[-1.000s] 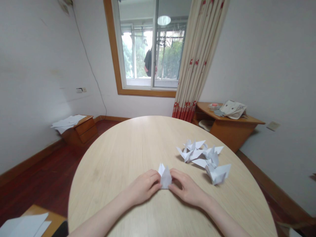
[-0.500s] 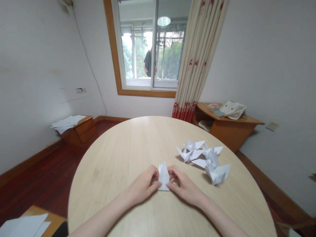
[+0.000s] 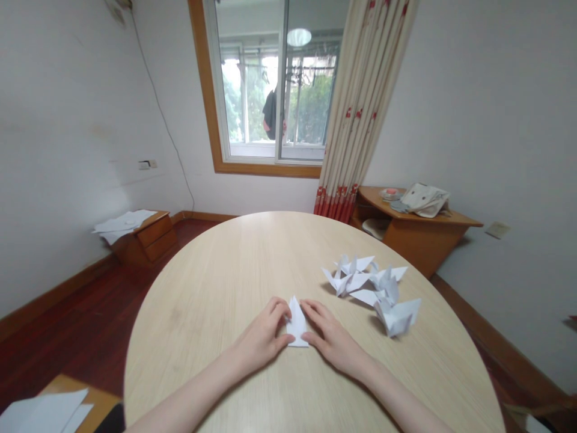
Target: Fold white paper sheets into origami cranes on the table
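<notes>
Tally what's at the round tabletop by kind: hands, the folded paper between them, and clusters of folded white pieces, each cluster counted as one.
Hands: 2 (left hand, right hand)
Folded paper: 1
Paper cluster: 1 (pieces overlap, exact number unclear)
Total: 4

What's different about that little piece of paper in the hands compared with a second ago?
The folded paper has shifted slightly left; its upper points, spread apart before, now sit closer together. The right hand's fingers have moved slightly left too. The left hand remains at the paper's other side. The paper birds stayed put.
</notes>
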`<action>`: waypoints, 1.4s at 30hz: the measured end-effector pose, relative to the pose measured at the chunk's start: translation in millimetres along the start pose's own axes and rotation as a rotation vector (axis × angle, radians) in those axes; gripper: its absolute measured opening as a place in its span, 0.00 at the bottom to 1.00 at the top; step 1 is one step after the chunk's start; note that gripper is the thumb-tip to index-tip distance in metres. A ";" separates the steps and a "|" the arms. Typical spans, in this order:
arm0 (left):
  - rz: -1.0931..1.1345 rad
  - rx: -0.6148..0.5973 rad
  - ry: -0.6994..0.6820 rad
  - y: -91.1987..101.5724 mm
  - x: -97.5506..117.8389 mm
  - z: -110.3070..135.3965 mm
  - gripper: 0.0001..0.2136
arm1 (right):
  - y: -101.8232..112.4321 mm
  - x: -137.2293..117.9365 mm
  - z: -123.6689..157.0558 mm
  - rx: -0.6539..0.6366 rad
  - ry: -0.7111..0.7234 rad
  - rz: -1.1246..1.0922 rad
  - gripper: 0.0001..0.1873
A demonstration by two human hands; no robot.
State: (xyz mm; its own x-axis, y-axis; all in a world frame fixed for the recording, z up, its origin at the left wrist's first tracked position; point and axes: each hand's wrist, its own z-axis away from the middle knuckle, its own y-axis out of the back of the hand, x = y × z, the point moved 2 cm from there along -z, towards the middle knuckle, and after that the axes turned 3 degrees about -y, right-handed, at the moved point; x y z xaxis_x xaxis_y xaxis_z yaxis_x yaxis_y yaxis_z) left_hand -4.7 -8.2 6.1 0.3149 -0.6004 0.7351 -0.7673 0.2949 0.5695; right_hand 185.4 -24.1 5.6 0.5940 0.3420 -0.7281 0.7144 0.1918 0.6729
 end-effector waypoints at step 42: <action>-0.677 -0.219 -0.229 2.9 7.0 -5.3 0.18 | -0.6 0.8 -2.3 0.099 0.055 0.162 0.17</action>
State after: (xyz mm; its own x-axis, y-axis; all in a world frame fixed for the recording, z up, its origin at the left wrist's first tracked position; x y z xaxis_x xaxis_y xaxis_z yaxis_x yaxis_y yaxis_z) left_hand -1.7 -7.6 14.9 0.5365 -0.8359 0.1163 -0.3108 -0.0676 0.9481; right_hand 184.6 -21.8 4.9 0.6852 0.4112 -0.6011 0.6454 0.0397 0.7628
